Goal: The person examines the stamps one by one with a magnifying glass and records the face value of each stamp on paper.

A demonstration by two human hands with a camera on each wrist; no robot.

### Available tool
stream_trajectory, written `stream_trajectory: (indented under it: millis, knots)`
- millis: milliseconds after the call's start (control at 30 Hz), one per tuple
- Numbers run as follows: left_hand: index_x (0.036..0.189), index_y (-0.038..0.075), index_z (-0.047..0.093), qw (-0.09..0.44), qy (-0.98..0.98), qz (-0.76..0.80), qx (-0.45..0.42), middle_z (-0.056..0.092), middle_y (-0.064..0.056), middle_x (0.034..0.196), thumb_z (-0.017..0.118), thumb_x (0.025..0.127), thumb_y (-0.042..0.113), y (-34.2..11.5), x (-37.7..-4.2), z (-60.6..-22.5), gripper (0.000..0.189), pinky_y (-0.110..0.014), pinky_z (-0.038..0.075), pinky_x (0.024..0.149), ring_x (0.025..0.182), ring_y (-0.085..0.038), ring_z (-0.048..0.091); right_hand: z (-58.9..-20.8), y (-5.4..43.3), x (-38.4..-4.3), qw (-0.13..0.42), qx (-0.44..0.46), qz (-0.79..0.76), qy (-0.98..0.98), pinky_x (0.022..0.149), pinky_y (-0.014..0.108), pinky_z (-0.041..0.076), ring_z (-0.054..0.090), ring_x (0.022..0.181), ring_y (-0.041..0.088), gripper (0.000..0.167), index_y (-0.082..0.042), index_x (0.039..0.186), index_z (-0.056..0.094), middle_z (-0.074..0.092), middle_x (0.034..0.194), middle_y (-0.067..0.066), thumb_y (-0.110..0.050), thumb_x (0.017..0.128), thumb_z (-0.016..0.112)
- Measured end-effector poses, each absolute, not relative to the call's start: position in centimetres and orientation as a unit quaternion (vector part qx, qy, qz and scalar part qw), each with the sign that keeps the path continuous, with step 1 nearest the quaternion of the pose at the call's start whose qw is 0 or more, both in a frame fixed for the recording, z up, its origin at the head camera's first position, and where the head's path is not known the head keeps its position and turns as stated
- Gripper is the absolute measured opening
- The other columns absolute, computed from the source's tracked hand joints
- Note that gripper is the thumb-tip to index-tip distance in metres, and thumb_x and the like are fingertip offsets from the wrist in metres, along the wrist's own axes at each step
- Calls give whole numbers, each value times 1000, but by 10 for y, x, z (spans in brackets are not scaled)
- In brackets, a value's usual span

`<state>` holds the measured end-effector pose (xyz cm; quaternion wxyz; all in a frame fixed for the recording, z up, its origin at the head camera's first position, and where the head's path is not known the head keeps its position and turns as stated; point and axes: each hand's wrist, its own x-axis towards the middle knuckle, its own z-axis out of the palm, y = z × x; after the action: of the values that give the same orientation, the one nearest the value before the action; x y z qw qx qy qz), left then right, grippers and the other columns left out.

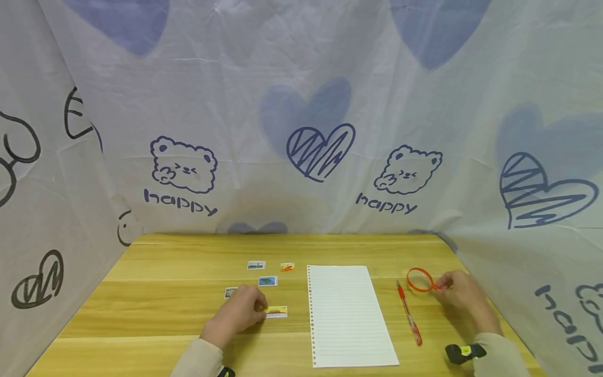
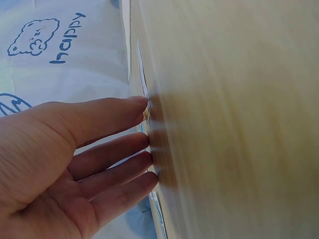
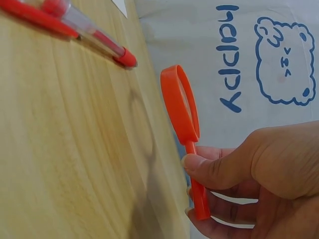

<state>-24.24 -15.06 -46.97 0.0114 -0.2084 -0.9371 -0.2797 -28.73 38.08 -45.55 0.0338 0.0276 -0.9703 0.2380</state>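
Note:
My right hand (image 1: pixel 464 294) holds a red magnifying glass (image 1: pixel 421 279) by its handle. In the right wrist view, the thumb and fingers grip the handle, and the round lens frame (image 3: pixel 179 107) is raised above the table, its shadow falling on the wood. On the left, my left hand (image 1: pixel 242 310) pinches the near-left edge of a yellow postage stamp (image 1: pixel 277 312) between thumb and index finger. Its other fingertips rest at the tabletop in the left wrist view, where the stamp shows only as a thin edge. A partly covered stamp (image 1: pixel 230 292) lies behind that hand.
Farther back lie a blue stamp (image 1: pixel 268 281), a green-and-white stamp (image 1: pixel 256 265) and an orange stamp (image 1: pixel 287 267). A lined sheet of paper (image 1: pixel 350 319) occupies the middle of the wooden table (image 1: pixel 141 309). Right of it is a red pen (image 1: pixel 409 314). Printed cloth (image 1: pixel 245 173) hangs around the table.

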Motion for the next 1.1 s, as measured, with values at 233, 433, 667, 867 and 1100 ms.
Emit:
stream_trajectory:
  millis: [233,433,667,867,1100]
  knots:
    - [89,1,80,14,-936,-278,-213,78,-11,88,84,79,0,-151,-242,-470,10,-24,51,61,73,-12,62,-458,385,-287,18,12,249,-968,67,31,49,59,75,18,8,4,89,71,69,81,10,2,82,73]
    - [89,1,80,14,-936,-281,-213,78,-12,88,84,79,-1,-150,-241,-470,11,-24,52,61,73,-12,62,-461,389,-286,18,9,256,-967,64,30,48,57,73,17,8,5,90,71,66,78,8,2,82,73]
    - [89,1,80,15,-937,-278,-210,78,-11,89,84,79,0,-150,-242,-471,11,-24,51,61,74,-12,62,-465,392,-288,6,-13,257,-966,64,29,47,57,73,18,6,5,89,72,67,78,8,3,84,73]
    - [89,2,80,11,-939,-276,-206,79,-11,90,84,79,1,-150,-242,-470,11,-26,54,64,77,-15,65,-468,398,-289,14,2,251,-968,64,30,47,56,70,16,5,4,86,72,67,76,7,3,82,74]
    - [90,4,81,8,-941,-273,-197,79,-10,91,85,79,2,-149,-242,-470,11,-29,57,68,79,-13,65,-470,402,-289,15,5,240,-971,64,30,48,57,70,15,4,3,85,73,68,75,6,2,82,75]
